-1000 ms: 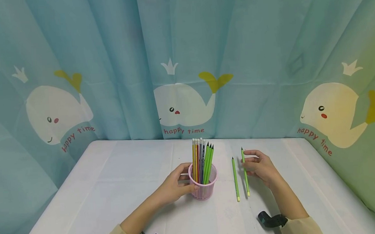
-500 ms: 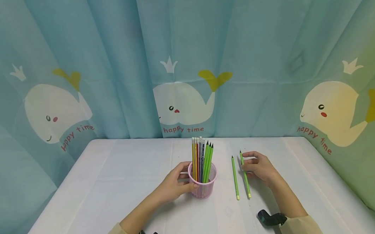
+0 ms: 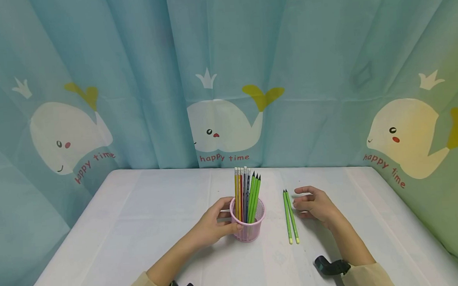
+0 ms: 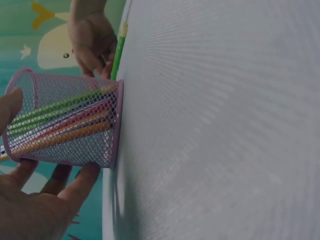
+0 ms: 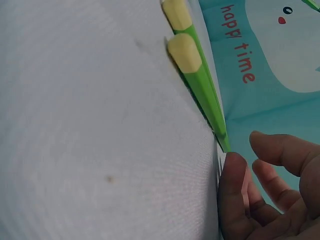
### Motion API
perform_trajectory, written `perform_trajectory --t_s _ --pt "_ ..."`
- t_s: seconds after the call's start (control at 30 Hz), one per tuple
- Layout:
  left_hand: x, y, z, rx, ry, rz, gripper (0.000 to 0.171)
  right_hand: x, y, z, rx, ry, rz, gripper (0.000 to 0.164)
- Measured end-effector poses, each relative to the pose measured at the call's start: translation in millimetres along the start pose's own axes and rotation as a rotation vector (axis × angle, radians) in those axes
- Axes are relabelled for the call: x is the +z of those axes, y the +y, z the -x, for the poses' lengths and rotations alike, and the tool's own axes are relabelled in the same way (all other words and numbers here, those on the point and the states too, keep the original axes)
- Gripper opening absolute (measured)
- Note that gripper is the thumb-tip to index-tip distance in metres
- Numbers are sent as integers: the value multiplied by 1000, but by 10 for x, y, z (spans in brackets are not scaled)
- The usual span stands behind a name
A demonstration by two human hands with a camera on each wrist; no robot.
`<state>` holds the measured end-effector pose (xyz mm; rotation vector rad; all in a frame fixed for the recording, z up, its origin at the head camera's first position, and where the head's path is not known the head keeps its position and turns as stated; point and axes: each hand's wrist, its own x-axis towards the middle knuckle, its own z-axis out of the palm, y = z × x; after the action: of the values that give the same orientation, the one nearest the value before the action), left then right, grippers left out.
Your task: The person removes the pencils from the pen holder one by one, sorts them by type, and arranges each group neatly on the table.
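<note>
My left hand (image 3: 210, 228) holds a pink mesh pencil cup (image 3: 249, 234) from its left side, thumb in front and fingers behind; the left wrist view shows the thumb near the rim and fingers along the mesh wall. Green pencils (image 3: 255, 200) stand points up in the cup beside several yellow, red and dark pencils (image 3: 239, 194) with white ends up. Right of it, two green pencils (image 3: 287, 217) lie almost side by side on the table, black points away from me, nearly meeting there. My right hand (image 3: 317, 205) rests just right of them, fingers loosely bent around nothing.
The white-covered table (image 3: 147, 216) reaches back to a blue whale-print curtain (image 3: 310, 69). A green stretch of curtain (image 3: 442, 209) borders the right side. Black wrist straps with mounts (image 3: 332, 267) sit on both forearms.
My right hand has laid the pinched green pencil down left, close against the other, and let go; its fingers have loosened. My left hand stays on the cup.
</note>
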<state>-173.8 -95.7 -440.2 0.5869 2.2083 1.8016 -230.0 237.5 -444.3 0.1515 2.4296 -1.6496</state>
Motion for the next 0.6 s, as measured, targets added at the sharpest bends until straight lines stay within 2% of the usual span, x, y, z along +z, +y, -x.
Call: perform_trajectory --t_s 0.23,0.43,0.6 --pt "3 7 10 0 -2 10 68 3 -49 21 -12 -5 3 54" --pt "3 12 16 3 -2 16 68 17 -178 83 -100 -78 -47 55" --pt "6 26 16 -2 1 13 69 134 -318 173 -166 -112 -93 51"
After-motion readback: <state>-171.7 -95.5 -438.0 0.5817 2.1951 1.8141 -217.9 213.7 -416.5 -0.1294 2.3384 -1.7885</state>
